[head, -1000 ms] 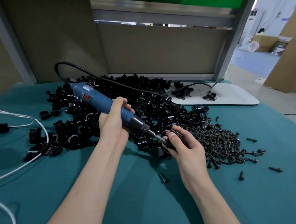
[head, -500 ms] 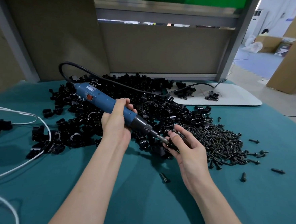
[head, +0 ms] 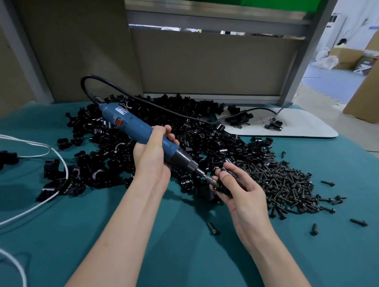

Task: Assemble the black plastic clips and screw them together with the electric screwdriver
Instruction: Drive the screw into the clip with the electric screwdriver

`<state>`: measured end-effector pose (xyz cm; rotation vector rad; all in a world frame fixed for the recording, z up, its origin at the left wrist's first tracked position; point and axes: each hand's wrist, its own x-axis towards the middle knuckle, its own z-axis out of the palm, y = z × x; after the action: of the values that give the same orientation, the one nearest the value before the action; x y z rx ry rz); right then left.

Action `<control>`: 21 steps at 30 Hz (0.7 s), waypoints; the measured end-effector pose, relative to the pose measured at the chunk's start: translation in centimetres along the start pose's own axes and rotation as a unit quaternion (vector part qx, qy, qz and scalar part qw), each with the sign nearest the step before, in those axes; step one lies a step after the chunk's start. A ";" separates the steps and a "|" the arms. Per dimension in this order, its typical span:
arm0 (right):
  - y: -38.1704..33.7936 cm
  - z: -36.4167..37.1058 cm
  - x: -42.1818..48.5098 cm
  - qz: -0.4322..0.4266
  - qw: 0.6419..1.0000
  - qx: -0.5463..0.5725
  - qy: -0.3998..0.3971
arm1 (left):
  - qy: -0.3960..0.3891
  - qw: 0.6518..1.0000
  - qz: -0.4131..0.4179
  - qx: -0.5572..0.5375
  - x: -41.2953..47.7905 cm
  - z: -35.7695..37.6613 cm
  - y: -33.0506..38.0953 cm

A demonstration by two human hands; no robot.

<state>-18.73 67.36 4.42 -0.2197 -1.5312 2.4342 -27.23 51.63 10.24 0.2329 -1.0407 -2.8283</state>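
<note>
Cloth (head: 176, 254) of teal meets beige partitions (head: 207, 61); left hand (head: 151, 161) grips screwdriver (head: 129, 123), right hand (head: 245, 192) pinches a clip (head: 224, 189).

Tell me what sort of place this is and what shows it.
Most likely a hand-assembly bench in a workshop or small factory: a teal table heaped with black plastic clips and screws, a corded electric screwdriver in the left hand, cardboard boxes beyond.
</note>
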 end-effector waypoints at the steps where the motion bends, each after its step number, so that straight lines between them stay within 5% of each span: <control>1: 0.0 -0.1 0.0 0.001 1.000 0.004 -0.001 | 0.003 1.000 0.001 0.001 0.0 0.0 0.0; 16: -0.2 -0.4 -0.2 -0.084 0.989 -0.124 -0.006 | 0.077 0.994 0.038 0.061 -1.3 0.7 -0.8; 21: -0.6 0.1 -0.4 -0.131 0.973 -0.190 -0.011 | 0.162 0.983 0.014 0.089 -1.0 0.4 -0.4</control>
<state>-18.29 67.34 5.00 -0.0542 -1.8934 1.9363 -26.31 52.37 10.37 0.6645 -1.2055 -2.5539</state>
